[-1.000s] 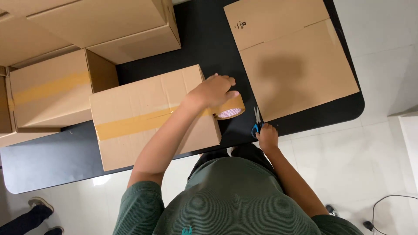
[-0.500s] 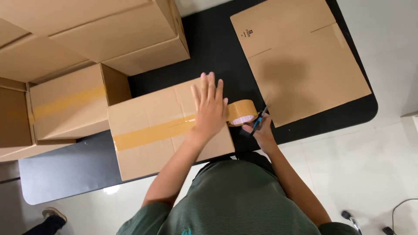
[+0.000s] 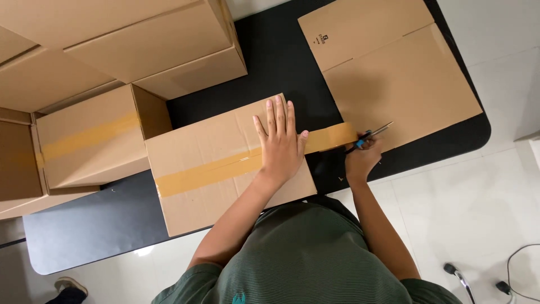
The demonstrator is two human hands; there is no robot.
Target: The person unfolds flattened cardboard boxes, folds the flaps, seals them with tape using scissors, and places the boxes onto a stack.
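Observation:
My left hand (image 3: 281, 143) lies flat, fingers spread, on the top of a closed cardboard box (image 3: 202, 146), pressing on the brown tape (image 3: 208, 171) that runs along its seam. A loose strip of the same tape (image 3: 332, 138) stretches off the box's right edge over the black table (image 3: 281, 62). My right hand (image 3: 360, 160) grips blue-handled scissors (image 3: 371, 134), whose blades meet the far end of that strip. No tape roll is visible.
A flattened cardboard box (image 3: 394, 73) lies at the table's right end. A taped box (image 3: 90, 141) stands left of mine, with several more boxes (image 3: 146, 39) stacked behind. The floor is white tile; a cable (image 3: 520, 264) lies at the lower right.
My left hand let go of the tape roll and flattened on the box top. My right hand rose from the table edge with the scissors to the stretched tape strip.

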